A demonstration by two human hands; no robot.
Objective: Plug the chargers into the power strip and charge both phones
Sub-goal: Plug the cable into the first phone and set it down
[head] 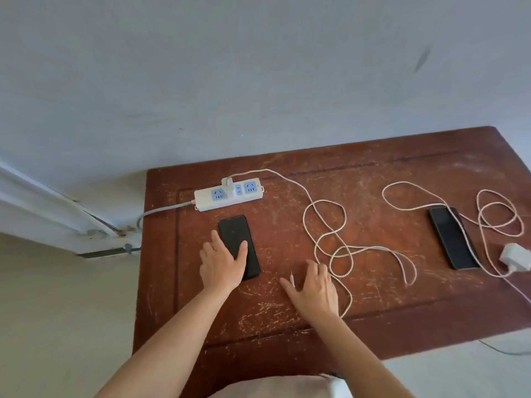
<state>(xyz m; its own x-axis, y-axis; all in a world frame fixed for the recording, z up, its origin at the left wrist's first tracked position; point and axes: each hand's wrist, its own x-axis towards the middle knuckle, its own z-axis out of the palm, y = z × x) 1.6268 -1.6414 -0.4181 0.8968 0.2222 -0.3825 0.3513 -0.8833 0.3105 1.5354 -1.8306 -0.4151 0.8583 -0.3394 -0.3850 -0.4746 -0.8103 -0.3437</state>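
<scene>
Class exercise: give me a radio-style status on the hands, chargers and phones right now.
Left hand flat on near phone, right hand at cable tip, grip unclear. One charger in power strip; second charger unplugged beside far phone. Nothing blocking.

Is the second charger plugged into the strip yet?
No: the second charger lies on the table at far right, well away from the strip.
</scene>
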